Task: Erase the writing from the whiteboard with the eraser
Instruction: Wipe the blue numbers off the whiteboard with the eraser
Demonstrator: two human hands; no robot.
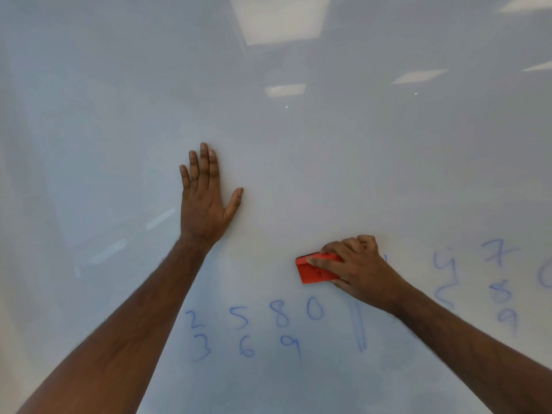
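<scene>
Glossy white whiteboard [298, 144] fills the view, ceiling lights mirrored in it. Right hand [355, 268] curls fingers and thumb round the red block eraser [315, 270], pressed to the board, long axis roughly level. Blue handwritten digits [254, 330] lie just below and to the left of it; more blue digits [501, 282] lie right, past the wrist. Left hand [204, 198] rests flat, fingers spread, up-left. Likely next stroke: downward.

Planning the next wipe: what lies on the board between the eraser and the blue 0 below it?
Head view: only bare whiteboard lies between the red eraser, gripped by the right hand, and the 0.
</scene>
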